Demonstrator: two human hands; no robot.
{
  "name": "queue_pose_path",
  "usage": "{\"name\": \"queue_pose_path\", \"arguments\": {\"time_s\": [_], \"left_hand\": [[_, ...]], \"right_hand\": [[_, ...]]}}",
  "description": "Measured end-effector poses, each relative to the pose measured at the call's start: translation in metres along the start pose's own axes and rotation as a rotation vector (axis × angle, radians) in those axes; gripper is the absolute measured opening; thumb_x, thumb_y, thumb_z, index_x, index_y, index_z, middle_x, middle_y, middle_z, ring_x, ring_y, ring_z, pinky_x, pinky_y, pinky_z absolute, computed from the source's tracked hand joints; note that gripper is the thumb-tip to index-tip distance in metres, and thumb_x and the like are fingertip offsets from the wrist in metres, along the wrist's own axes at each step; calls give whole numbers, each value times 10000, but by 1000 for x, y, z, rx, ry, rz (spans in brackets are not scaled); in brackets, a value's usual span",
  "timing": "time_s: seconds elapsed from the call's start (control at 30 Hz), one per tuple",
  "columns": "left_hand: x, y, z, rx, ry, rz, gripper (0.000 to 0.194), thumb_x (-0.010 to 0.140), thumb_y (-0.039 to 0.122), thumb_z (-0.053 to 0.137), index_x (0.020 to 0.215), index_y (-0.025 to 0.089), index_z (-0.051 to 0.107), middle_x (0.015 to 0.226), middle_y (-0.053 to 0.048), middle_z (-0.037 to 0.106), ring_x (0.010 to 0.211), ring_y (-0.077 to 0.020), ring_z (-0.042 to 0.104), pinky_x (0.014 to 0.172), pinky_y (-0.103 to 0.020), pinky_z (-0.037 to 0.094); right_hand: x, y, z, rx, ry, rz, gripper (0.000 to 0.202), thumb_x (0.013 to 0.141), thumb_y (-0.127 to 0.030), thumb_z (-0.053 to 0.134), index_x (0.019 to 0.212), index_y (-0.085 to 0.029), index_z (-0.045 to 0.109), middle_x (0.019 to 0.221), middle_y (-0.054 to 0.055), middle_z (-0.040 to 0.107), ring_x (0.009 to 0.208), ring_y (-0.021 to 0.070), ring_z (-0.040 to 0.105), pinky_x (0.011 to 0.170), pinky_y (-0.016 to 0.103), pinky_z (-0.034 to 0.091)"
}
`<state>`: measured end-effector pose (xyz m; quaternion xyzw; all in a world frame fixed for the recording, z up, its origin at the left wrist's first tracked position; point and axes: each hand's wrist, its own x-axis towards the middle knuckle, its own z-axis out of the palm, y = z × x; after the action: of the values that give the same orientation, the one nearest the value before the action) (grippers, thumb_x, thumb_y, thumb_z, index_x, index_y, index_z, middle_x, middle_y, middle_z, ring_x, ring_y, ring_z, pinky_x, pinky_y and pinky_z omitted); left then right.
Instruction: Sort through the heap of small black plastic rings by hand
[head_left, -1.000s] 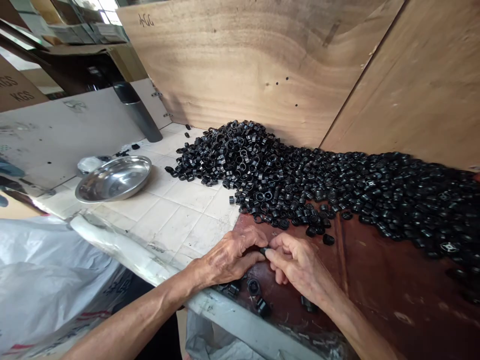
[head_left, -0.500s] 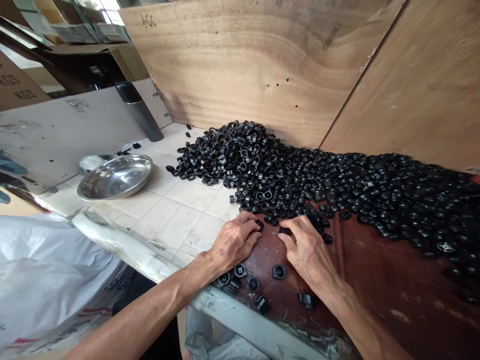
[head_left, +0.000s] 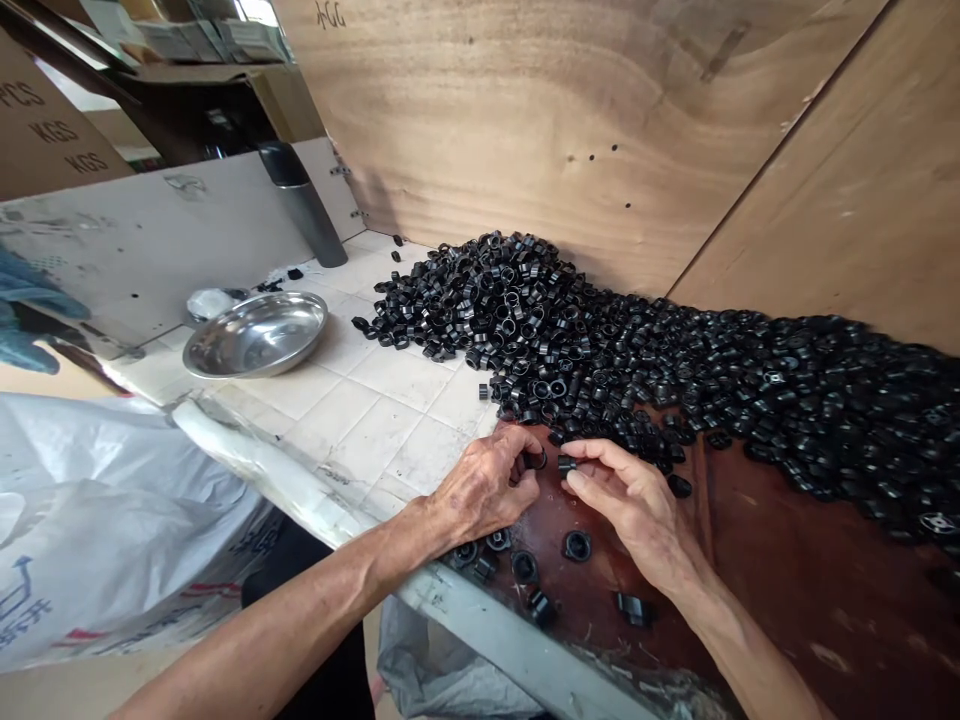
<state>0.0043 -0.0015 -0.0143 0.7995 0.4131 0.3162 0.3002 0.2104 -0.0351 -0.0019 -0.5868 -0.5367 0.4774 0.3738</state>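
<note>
Black plastic ring (head_left: 535,460) pinched in the left hand (head_left: 486,487), small black plastic cap (head_left: 567,464) gripped by the right hand (head_left: 637,505), facing each other, seemingly lined up to mate, beside the big black parts heap (head_left: 675,360).

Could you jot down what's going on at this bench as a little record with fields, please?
Left hand: left hand pinches a black ring at its fingertips
Right hand: right hand pinches a small black cap
Gap: the two parts are close but apart
Behind hands: big heap of black parts against the plywood wall
Near edge: loose pieces on the brown board
Left side: steel bowl on the white tiles
</note>
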Motion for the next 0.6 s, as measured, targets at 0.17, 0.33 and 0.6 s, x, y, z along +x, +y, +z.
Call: {"name": "queue_pose_path", "arguments": {"time_s": [0.17,0.33,0.6], "left_hand": [[-1,-1,-1,-26,8,119,368,786,81,563,1134,192,608,1135,-69,702,844,-162,676,753,-292,564],[1,-4,0,-36,23,201,363,788,62,558,1123,171,648,1224,-106,682,1099,-222,667,952,-361,563],[1,4,-10,-59,76,112,336,875,284,712,1201,204,693,1196,-107,702,1104,-250,657,974,-412,553]], "right_hand": [[-2,-6,2,68,-46,-39,346,816,-420,739,1087,-204,743,1080,64,726,929,215,692,829,328,571],[-1,-4,2,161,-75,26,386,826,-428,745,1142,-207,737,1036,59,750,899,208,713,852,334,579],[1,2,4,101,31,-33,310,811,-394,761,1054,-202,743,1000,60,760,899,209,723,818,309,582]]}}
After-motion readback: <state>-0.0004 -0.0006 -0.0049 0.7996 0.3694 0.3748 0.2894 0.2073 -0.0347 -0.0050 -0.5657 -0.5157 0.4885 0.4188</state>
